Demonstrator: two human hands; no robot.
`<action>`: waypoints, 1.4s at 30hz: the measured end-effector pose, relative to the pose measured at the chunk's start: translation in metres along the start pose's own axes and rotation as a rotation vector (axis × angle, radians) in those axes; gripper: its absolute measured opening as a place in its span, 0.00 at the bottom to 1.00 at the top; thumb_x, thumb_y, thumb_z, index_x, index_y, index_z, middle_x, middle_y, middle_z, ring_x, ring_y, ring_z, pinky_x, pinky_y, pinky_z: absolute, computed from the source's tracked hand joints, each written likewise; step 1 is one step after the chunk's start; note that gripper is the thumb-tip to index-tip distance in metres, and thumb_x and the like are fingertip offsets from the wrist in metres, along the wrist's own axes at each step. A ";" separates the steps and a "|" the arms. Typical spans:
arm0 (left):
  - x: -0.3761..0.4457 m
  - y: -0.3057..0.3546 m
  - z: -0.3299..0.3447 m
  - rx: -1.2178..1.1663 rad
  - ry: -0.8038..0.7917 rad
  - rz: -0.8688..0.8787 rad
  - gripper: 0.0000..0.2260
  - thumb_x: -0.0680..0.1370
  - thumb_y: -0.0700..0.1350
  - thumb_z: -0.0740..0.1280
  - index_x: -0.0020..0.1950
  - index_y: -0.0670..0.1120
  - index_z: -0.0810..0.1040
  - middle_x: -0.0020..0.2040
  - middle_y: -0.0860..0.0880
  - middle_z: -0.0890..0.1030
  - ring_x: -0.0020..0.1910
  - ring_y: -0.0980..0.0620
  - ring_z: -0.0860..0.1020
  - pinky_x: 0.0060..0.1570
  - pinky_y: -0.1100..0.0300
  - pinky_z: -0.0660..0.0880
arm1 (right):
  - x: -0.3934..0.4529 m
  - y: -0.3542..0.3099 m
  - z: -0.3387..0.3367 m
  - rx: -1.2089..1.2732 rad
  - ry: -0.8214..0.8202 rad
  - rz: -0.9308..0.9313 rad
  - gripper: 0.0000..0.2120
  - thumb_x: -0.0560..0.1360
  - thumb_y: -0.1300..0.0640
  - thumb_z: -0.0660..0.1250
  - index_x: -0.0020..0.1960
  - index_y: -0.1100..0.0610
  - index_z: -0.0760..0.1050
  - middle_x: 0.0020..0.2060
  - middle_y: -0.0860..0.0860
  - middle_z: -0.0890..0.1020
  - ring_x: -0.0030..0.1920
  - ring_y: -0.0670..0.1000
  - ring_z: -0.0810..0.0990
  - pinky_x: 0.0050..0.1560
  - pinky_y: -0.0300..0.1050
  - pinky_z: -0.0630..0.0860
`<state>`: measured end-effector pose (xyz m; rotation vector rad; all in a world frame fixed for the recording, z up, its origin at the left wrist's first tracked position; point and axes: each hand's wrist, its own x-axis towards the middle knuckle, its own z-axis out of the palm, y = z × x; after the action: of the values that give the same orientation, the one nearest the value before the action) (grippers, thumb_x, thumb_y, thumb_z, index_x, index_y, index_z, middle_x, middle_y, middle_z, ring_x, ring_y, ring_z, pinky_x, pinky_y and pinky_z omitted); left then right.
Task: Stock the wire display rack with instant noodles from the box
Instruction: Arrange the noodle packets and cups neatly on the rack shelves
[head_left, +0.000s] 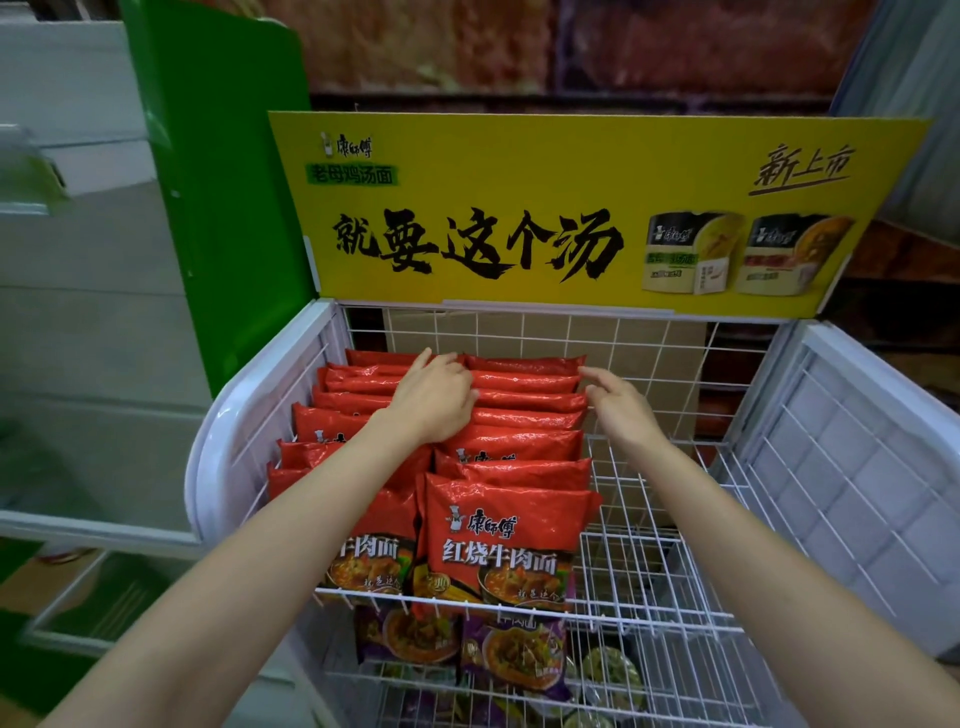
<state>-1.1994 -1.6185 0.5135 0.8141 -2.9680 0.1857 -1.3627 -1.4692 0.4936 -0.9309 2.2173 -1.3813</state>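
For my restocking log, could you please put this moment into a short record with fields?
rack: white wire rack, yellow sign above
left row: red packs, standing upright
middle row: red packs, upright, filled front to back
right section: no packs visible
lower tier: purple packs
left hand: resting on pack tops between the two rows, fingers bent over them
right hand: at the right edge of the rear middle packs, fingers loosely curled; contact unclear
box: cardboard visible behind the rack's rear grid
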 end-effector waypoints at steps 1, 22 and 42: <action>0.002 0.001 0.000 -0.015 -0.032 0.007 0.23 0.83 0.52 0.49 0.74 0.43 0.64 0.76 0.47 0.62 0.77 0.50 0.52 0.75 0.49 0.44 | 0.002 -0.002 0.001 -0.020 -0.019 -0.005 0.18 0.81 0.59 0.53 0.70 0.54 0.69 0.70 0.53 0.69 0.70 0.53 0.67 0.66 0.45 0.63; -0.069 0.028 -0.025 -0.361 -0.192 0.285 0.29 0.76 0.61 0.62 0.74 0.50 0.63 0.74 0.52 0.63 0.73 0.54 0.61 0.72 0.57 0.59 | -0.001 0.006 -0.020 -0.063 -0.174 0.039 0.05 0.76 0.62 0.63 0.43 0.55 0.74 0.46 0.53 0.80 0.47 0.51 0.77 0.47 0.44 0.73; -0.055 0.088 0.019 -0.239 -0.039 0.371 0.18 0.76 0.57 0.65 0.59 0.46 0.76 0.59 0.53 0.71 0.55 0.53 0.66 0.55 0.57 0.60 | -0.037 0.027 -0.005 -0.055 -0.162 -0.100 0.11 0.77 0.58 0.63 0.38 0.47 0.71 0.38 0.45 0.80 0.39 0.45 0.78 0.37 0.38 0.71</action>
<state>-1.1971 -1.5184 0.4810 0.2406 -3.0670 -0.1695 -1.3491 -1.4320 0.4703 -1.1446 2.1223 -1.2447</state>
